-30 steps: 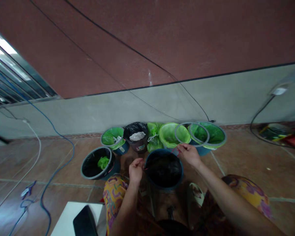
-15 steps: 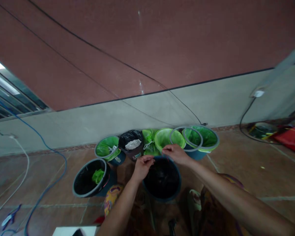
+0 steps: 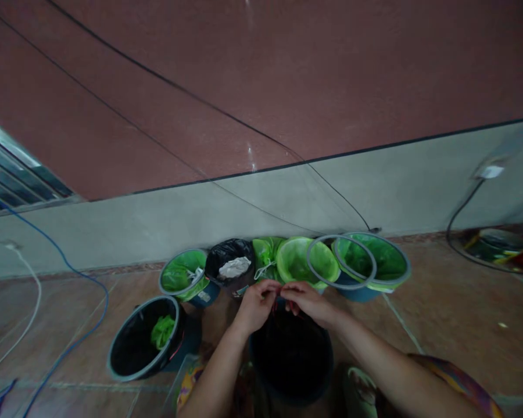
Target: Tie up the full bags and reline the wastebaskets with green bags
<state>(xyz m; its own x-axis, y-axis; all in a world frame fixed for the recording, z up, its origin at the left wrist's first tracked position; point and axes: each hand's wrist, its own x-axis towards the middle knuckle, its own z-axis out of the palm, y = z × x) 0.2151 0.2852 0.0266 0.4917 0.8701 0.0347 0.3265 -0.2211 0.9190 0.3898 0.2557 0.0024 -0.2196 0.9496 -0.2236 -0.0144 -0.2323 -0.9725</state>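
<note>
Left: blue bin tipped a little, black liner, crumpled green plastic inside. Behind it, green-lined bin with a grey rim; a pale label on its wall, too small to read.

Next along, dark bin with black liner, crumpled white material inside. Marking on its front, not legible. Then a bunched green bag with white string, just beside it.

Centre, nearest the person: black-lined bin, upright between the feet, inside too dark to tell contents. Left hand and right hand meet over its far rim, fingertips close together, fingers curled in. Both look to be pinching a thin red strip at the liner's edge; exact finger contact is partly hidden.

Step in hand, as judged: fingertip work on the red strip, ends brought together, liner inside the bin. Next move calls for a fine pinch from both hands, tension even so the thin strip doesn't slip; left and right need to act separately at close quarters.

Right of centre: light green-lined bin, then loose grey ring lying across to the far-right green-lined bin. White wall box with black cable. No brand or writing readable anywhere.
</note>
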